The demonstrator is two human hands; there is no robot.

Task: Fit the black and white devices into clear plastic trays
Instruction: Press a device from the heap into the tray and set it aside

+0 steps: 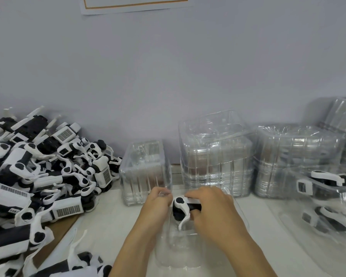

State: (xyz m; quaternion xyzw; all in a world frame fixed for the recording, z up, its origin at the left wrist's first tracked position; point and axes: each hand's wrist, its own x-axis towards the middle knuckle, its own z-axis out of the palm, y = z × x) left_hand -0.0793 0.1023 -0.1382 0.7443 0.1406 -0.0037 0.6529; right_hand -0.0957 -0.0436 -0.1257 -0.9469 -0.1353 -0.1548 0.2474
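White tabletop (pixel 112 220) is running up to a grey wall (pixel 168 66); heaped devices (pixel 40 176) are lying at left. At centre, left hand (pixel 156 204) is pinching a clear tray (pixel 180 248) rim while right hand (pixel 212 212) is gripping one black-and-white device (pixel 180 208) over it. Stacked empty trays (pixel 216 156) are standing behind and rightward.

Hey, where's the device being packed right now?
In the head view, bottom centre: the device sits between the left hand and right hand, over a clear tray.
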